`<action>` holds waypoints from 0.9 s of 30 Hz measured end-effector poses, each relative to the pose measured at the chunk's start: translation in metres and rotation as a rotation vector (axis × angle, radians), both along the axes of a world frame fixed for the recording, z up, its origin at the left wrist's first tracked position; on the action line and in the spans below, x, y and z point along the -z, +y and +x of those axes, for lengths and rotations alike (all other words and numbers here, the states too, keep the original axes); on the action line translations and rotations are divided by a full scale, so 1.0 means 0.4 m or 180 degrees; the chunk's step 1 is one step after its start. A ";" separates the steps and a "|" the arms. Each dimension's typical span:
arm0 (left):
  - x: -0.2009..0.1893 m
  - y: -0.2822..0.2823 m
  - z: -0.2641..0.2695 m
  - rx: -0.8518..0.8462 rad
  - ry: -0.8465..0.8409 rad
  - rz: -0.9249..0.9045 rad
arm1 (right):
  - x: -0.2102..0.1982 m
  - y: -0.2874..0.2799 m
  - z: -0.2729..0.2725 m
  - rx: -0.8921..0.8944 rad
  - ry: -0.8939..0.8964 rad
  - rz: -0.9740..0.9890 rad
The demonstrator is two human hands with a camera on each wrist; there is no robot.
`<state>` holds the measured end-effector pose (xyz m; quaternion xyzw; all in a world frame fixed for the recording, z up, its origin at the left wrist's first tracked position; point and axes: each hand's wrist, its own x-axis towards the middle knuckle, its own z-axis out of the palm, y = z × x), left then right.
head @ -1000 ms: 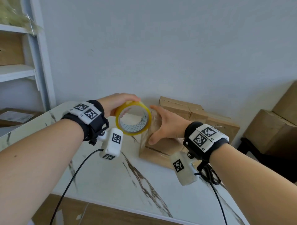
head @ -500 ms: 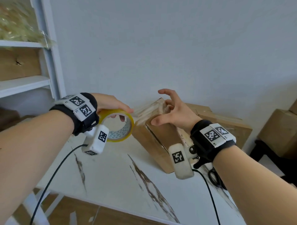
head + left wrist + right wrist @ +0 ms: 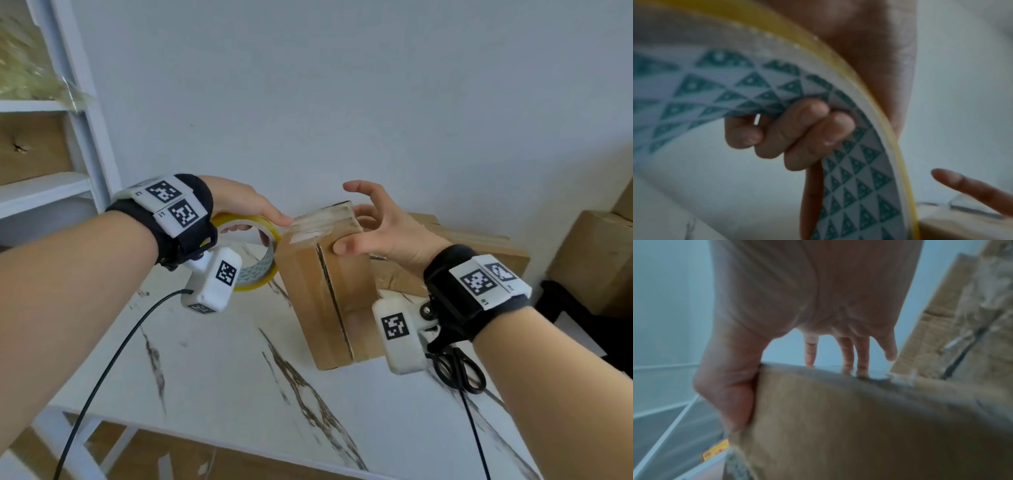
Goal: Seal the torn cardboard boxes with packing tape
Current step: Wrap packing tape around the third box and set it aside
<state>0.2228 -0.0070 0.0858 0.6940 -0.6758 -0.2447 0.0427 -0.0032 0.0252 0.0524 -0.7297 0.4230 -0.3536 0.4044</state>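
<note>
Left grip: the tape roll [image 3: 247, 254] is held by the left hand [image 3: 239, 202], fingers curled through the core and thumb laid over the yellow outer rim; in the left wrist view three fingertips [image 3: 809, 129] are seen hooked against the patterned inner wall of the roll

Right grip: the right hand [image 3: 380, 233] is spread over the upper end of the cardboard box [image 3: 329, 284], thumb pressed on the near face, the other fingers arched over and behind the top; in the right wrist view some fingertips [image 3: 861, 369] are seen touching the top edge, and nothing is pinched

Tape strip: a clear strip [image 3: 308, 226] is drawn taut from the roll, rightward, onto the top of the box, where its end appears stuck down

Box: stood on end on the table [image 3: 212, 359], long axis upright and tilted slightly, with an open seam running down the near face

Key relation: the roll lies just left of the box top, the seam runs downward from where the strip ends; the left hand is judged nearer to feed tape, the right to smooth it

Beyond: a second box [image 3: 479, 246] lies behind, scissors [image 3: 459, 373] are seen below the right wrist
</note>
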 end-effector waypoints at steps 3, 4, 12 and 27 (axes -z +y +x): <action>-0.012 -0.012 -0.023 0.0138 -0.0232 -0.0019 | -0.038 0.015 -0.035 -0.0100 0.1018 -0.0018; -0.013 -0.014 -0.033 0.0194 -0.0243 -0.0025 | -0.051 0.018 -0.041 -0.0120 0.1464 -0.0072; -0.043 0.009 -0.157 0.0465 -0.0431 -0.0423 | -0.071 0.027 -0.032 0.0005 0.3132 -0.0315; -0.141 0.082 -0.172 0.0406 -0.0306 0.0163 | -0.046 0.037 -0.031 0.0314 0.2618 -0.0330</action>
